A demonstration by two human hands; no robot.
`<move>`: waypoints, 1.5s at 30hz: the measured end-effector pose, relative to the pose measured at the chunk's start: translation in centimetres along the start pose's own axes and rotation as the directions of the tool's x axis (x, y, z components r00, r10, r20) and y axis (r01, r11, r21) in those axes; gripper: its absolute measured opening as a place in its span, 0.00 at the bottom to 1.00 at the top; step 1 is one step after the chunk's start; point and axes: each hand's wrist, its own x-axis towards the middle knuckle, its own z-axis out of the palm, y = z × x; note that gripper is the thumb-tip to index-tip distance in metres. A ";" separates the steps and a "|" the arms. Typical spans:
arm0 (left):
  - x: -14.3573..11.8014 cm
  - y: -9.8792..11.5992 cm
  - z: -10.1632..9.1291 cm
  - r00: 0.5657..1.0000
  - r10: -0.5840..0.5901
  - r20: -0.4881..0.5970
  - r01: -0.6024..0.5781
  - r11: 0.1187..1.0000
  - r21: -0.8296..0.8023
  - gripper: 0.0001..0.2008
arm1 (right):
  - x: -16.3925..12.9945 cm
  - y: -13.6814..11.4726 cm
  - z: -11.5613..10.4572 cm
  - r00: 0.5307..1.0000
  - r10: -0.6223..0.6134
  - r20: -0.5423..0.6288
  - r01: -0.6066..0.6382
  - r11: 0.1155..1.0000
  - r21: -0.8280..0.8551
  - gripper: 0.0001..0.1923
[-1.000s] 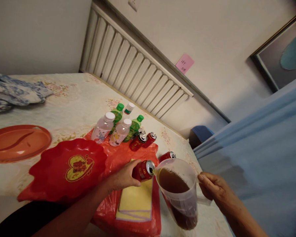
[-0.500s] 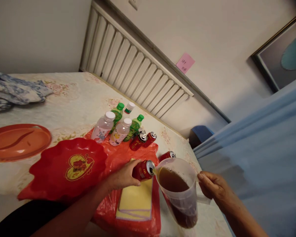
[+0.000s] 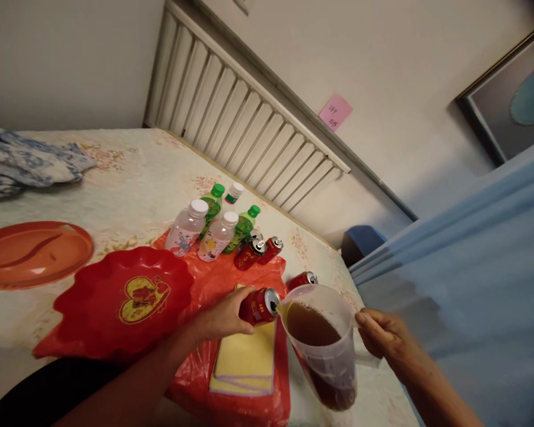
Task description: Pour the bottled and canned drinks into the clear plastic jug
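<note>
My left hand [image 3: 225, 318] grips a red drink can [image 3: 260, 305] tipped on its side, its open end at the rim of a clear plastic pitcher [image 3: 327, 347]. A thin stream of brown liquid runs from the can into the pitcher, which is roughly half full of brown drink. My right hand [image 3: 382, 338] is closed around the pitcher's handle on its right side. Under the can lies a yellow cloth [image 3: 244, 365] on a red plastic bag [image 3: 213, 284].
Several bottles [image 3: 204, 228] and red cans [image 3: 256, 249] stand behind the bag; another can [image 3: 301, 279] lies by the pitcher. A red scalloped dish [image 3: 124, 293] and an orange tray [image 3: 31, 252] sit left. A patterned cloth [image 3: 22, 166] lies far left. Blue fabric [image 3: 471, 284] fills the right.
Almost nothing differs: the can stays tipped at the pitcher's rim and both hands hold their places. The view has shifted very slightly.
</note>
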 end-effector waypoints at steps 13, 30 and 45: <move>0.1 -0.2 0.1 1.000 0.009 -0.003 -0.009 1.000 0.020 0.41 | 0.1 0.5 0.0 1.000 0.001 0.009 -0.001 1.000 -0.015 0.31; -0.1 0.2 0.3 1.000 -0.014 0.000 0.014 1.000 -0.011 0.41 | -0.3 1.4 1.1 1.000 -0.002 -0.001 0.002 0.994 0.108 0.30; -0.2 0.1 -0.2 1.000 0.014 0.024 -0.011 0.995 -0.103 0.37 | -0.2 4.0 2.0 0.972 0.014 -0.233 0.125 0.812 0.570 0.26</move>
